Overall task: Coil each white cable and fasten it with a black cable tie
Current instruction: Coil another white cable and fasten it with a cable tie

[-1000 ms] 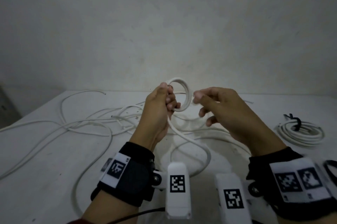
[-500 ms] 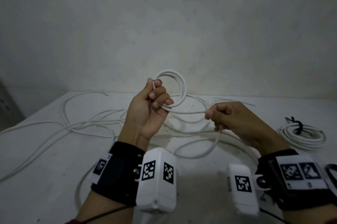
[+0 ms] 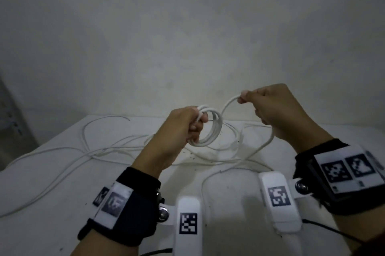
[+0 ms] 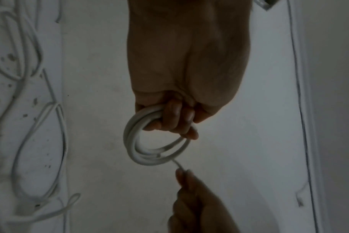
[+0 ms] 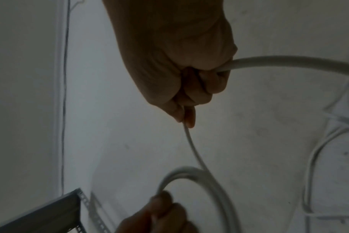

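Note:
My left hand (image 3: 193,128) grips a small coil of white cable (image 3: 211,130) above the table, fingers curled through its loops; the left wrist view shows the same coil (image 4: 147,151) under my left fingers (image 4: 173,119). My right hand (image 3: 248,97) is raised to the right and pinches the free run of that white cable (image 3: 228,103), which arcs down to the coil and trails off behind the hand to the table. In the right wrist view the cable (image 5: 191,146) leaves my right fingers (image 5: 187,116) and reaches the coil (image 5: 199,175). No black tie is in view.
Loose white cables (image 3: 87,151) sprawl over the white table (image 3: 52,203) to the left and behind my hands. A plain wall stands behind the table. A grey metal rack edge (image 5: 50,214) shows in the right wrist view.
My right hand has risen and moved right, drawing a new arc of cable up from the coil. My left hand has turned the coil lower and flatter.

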